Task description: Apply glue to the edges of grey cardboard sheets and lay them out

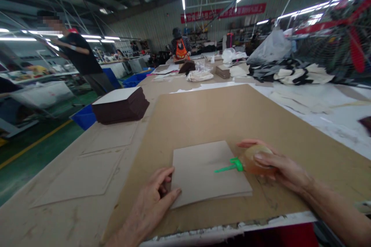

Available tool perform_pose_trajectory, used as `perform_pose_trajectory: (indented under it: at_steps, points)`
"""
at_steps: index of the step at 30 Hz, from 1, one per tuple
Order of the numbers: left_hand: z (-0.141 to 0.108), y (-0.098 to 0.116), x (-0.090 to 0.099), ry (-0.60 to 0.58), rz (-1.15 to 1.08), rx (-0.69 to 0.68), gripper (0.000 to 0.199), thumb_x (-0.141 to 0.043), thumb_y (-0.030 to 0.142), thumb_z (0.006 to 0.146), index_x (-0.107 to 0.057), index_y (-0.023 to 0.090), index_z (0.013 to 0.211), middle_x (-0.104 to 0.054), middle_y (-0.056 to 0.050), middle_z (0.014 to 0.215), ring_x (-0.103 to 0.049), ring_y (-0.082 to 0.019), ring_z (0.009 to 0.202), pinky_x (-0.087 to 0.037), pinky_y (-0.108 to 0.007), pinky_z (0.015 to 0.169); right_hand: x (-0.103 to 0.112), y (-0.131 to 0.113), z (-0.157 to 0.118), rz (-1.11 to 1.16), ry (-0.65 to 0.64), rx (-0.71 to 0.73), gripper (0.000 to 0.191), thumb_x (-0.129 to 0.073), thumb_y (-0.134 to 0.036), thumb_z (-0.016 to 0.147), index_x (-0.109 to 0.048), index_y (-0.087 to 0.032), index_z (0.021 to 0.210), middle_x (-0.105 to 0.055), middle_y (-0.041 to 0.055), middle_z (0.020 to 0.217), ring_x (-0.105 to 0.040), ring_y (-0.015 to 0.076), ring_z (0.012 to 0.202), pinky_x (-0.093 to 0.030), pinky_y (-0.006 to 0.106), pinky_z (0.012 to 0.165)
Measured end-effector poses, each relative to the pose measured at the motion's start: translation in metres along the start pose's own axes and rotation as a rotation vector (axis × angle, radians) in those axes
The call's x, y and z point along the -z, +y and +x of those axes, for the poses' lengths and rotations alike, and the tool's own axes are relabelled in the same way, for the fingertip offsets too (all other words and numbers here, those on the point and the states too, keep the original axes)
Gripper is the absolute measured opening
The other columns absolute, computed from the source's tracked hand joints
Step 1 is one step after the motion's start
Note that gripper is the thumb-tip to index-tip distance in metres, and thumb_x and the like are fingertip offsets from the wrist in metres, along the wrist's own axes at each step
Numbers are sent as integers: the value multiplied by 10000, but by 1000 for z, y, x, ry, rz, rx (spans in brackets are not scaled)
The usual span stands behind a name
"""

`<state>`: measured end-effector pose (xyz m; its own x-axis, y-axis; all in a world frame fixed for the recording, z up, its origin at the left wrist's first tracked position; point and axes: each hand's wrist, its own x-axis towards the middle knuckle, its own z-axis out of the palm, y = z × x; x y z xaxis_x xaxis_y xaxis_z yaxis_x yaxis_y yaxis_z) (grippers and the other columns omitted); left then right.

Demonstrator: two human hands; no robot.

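A squeeze bottle (255, 159) of amber liquid, probably glue, lies tilted in my right hand (276, 164), its fingers wrapped round it. Its green nozzle (228, 167) points left over a grey-beige board sheet (203, 185), and I cannot tell whether the tip touches the surface. At the lower right the sheet's edge looks layered, as if another lies beneath. My left hand (155, 195) holds the sheet by its left edge, thumb on top and the other fingers curled against the side. Under the sheet is a large brown board (197, 119) on the table.
A stack of dark brown pieces with a pale top (121, 106) stands on the table's left side, near a blue bin (84, 117). Fabric scraps (301, 73) and a plastic bag (271, 46) lie back right, near a red-bladed fan (355, 42). Two people (181, 48) are farther off.
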<state>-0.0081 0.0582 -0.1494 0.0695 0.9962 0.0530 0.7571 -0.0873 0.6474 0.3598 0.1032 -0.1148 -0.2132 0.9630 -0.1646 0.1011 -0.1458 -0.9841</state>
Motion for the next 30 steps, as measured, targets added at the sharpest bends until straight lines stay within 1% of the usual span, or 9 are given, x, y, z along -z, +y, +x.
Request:
perform_pose_trajectory:
  at_steps: [3,6,10,13,17,21,24,27,30]
  points:
    - [0,-7,-6,29,87,-65,484,-608,448,801,-534,284,1250,-555,-53,1297,-612,-226,1037,-567,-362,815,-12,-1,23,62,-134,-44,650,-694,-460,750,-472,-239,1320,-617,47,916,-499,129,595,-293,167,380]
    - [-2,-20,-12,58,198,-191,564,-613,524,776,-509,311,1288,-505,-51,1379,-524,-283,1210,-517,-459,950,-18,2,40,78,-172,-77,659,-703,-433,750,-462,-232,1330,-609,55,976,-502,116,606,-297,152,372]
    - [-3,-35,-19,105,288,-350,779,-685,596,675,-423,332,1360,-496,-74,1390,-538,-316,1196,-530,-484,931,-20,8,44,88,-163,-47,636,-690,-424,767,-464,-233,1331,-597,43,935,-509,125,629,-311,145,365]
    - [-3,-40,-23,152,327,-414,854,-694,619,648,-371,342,1388,-494,-86,1387,-546,-326,1182,-548,-482,898,-19,10,41,94,-157,-35,632,-682,-414,778,-451,-238,1340,-596,35,904,-499,122,621,-324,146,376]
    - [-3,-39,-25,127,365,-418,852,-675,601,681,-331,333,1414,-472,-92,1406,-526,-314,1207,-532,-452,928,-18,10,38,82,-157,-14,635,-676,-420,788,-442,-233,1349,-609,43,900,-506,131,628,-326,152,382]
    - [-3,-37,-25,148,386,-431,801,-649,569,721,-355,280,1408,-461,-111,1408,-522,-304,1212,-529,-427,929,-19,11,36,48,-145,5,658,-666,-440,796,-421,-234,1371,-625,60,943,-523,153,670,-346,156,387]
    - [-3,-35,-24,157,381,-422,783,-654,564,722,-386,258,1391,-477,-118,1393,-533,-297,1199,-531,-425,927,-19,11,34,31,-147,33,652,-651,-432,814,-406,-239,1386,-634,62,958,-513,147,659,-356,154,395]
    - [-5,-33,-22,138,333,-387,773,-673,550,712,-409,267,1381,-481,-112,1395,-535,-299,1199,-523,-434,937,-19,9,30,13,-133,54,654,-645,-433,819,-402,-241,1394,-640,64,962,-506,141,642,-361,153,395]
    - [-6,-28,-19,135,197,-351,793,-722,539,666,-434,312,1369,-471,-89,1410,-525,-314,1208,-505,-460,954,-19,5,28,17,-140,78,660,-652,-440,808,-413,-245,1392,-641,58,939,-499,135,621,-364,151,396]
